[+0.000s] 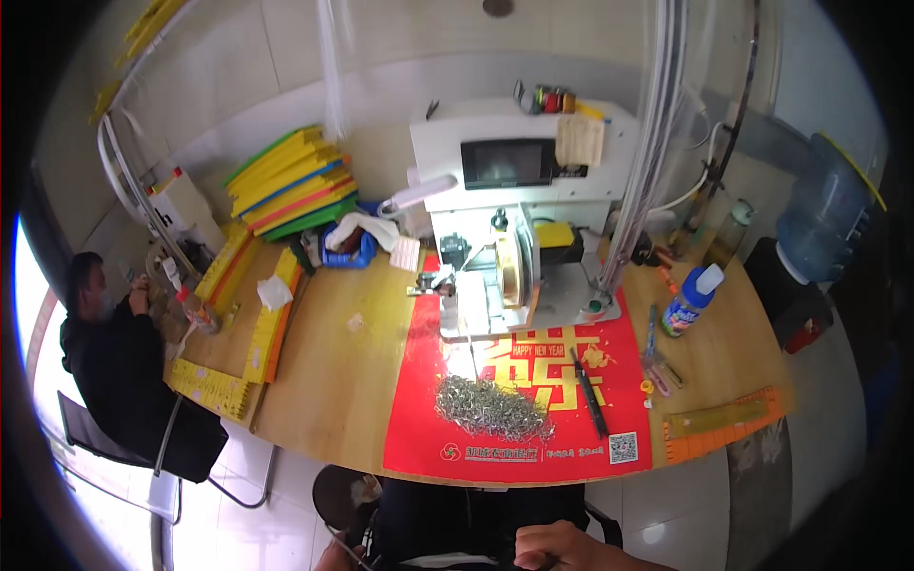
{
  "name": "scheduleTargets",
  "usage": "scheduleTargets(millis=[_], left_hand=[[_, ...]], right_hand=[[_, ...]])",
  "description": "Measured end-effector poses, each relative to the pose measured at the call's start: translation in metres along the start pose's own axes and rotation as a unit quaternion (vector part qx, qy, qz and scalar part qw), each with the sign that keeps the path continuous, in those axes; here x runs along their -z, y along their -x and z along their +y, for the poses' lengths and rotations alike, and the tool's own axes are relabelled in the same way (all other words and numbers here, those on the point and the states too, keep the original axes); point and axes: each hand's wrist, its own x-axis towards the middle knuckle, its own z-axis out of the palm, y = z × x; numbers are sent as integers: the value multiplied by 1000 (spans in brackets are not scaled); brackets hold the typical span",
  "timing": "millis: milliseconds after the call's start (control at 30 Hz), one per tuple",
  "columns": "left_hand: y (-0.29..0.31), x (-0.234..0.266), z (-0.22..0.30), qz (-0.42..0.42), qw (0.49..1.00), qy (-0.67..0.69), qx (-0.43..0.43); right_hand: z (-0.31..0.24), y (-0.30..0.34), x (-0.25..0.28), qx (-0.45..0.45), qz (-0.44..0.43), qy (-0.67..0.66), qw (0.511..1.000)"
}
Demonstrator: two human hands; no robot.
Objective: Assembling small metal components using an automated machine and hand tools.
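Note:
My right hand [554, 545] is low at the bottom edge, in front of my dark-clothed lap, with its fingers curled closed. Whatever it may hold is hidden. Only a small part of my left hand [335, 556] shows at the lower edge, beside a thin curved line, and its fingers cannot be made out. Both hands are below the table's front edge, apart from everything on top. Nearest on the table is a heap of small silvery metal pieces [490, 409] on a red printed mat [419, 428]. A black pen-like tool [590, 395] lies to its right.
A white machine [438, 143] with a lit work area stands behind the mat. Yellow trays [286, 190] are stacked at back left. A blue spray can [687, 305] and an orange tray [724, 419] are at right. Another person [124, 371] sits at far left.

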Motion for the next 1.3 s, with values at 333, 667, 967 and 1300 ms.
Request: scheduleTargets(millis=[333, 667, 967, 1300], left_hand=[[38, 28, 58, -175, 975, -92, 102], [-25, -11, 54, -257, 935, -242, -1], [-78, -54, 87, -485, 848, -186, -104], [-28, -22, 8, -347, 934, 84, 29]], right_hand=[[17, 66, 4, -44, 88, -102, 990], [-10, 56, 35, 18, 136, -38, 990], [0, 71, 44, -23, 62, 71, 995], [28, 128, -23, -109, 188, 87, 972]])
